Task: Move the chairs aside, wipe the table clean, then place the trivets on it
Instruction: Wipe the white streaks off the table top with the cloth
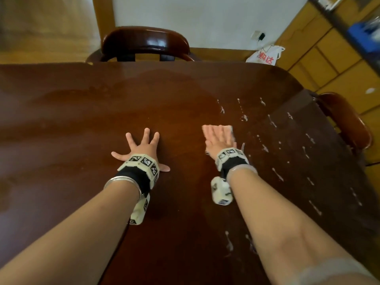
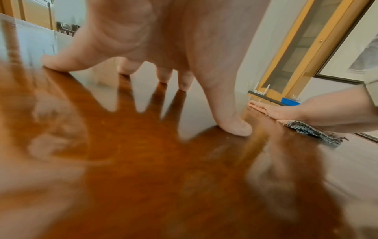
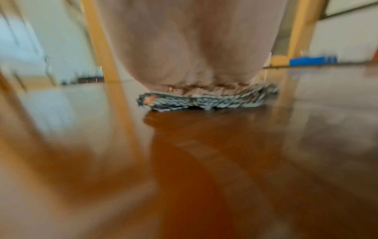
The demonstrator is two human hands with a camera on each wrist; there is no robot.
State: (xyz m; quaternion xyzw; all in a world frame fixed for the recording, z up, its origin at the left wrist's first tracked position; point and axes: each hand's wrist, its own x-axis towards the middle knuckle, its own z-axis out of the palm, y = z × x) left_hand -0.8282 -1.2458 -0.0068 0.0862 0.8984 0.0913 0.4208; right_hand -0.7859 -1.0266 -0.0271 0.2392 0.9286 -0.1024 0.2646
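Observation:
A dark glossy wooden table (image 1: 102, 120) fills the head view. My right hand (image 1: 221, 138) lies flat with straight fingers on a folded cloth (image 1: 230, 129), pink on top and black-and-white patterned at its edge (image 3: 204, 101) (image 2: 313, 131), pressing it onto the tabletop. My left hand (image 1: 141, 148) is spread wide, fingertips (image 2: 237, 127) braced on the bare wood to the left of the cloth. White foamy streaks (image 1: 273, 122) dot the table right of the cloth. No trivets are in view.
One dark wooden chair (image 1: 145, 45) stands at the table's far edge, another chair (image 1: 345, 120) at the right side. A white bag with red print (image 1: 266, 55) lies on the floor by yellow cabinets (image 1: 329, 58).

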